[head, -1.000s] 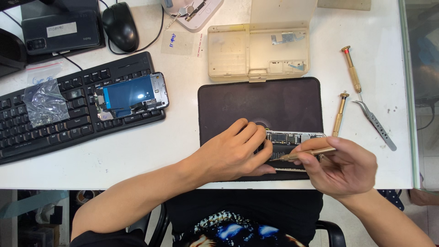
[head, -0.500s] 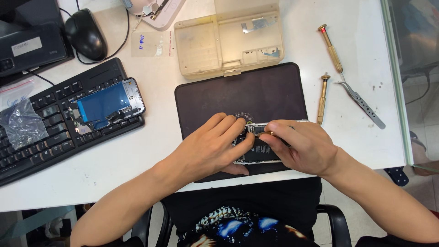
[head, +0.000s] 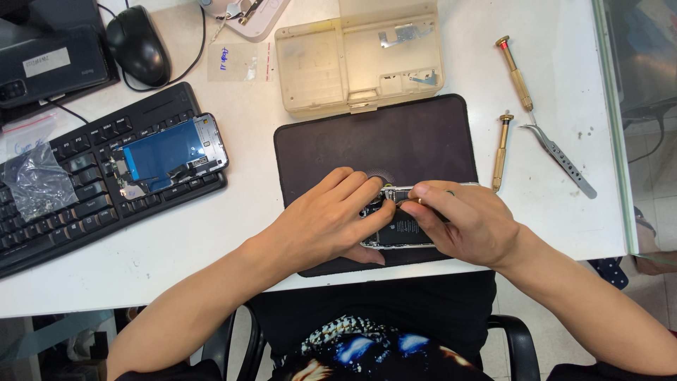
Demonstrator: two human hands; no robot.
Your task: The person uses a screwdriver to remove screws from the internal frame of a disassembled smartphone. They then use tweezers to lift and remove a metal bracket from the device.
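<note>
The opened phone (head: 396,227) lies on the dark mat (head: 423,137) directly beneath both hands, its long axis running toward the person, the left hand (head: 331,219) pressing it flat while the right hand (head: 462,222) has its grip pinched together at the top end.

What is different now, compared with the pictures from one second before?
The right hand moved left from the mat's right edge onto the opened phone, meeting the left hand; its thin tool is no longer visible. The left hand stayed on the phone. The screwdrivers, tweezers and keyboard lie unchanged.
</note>
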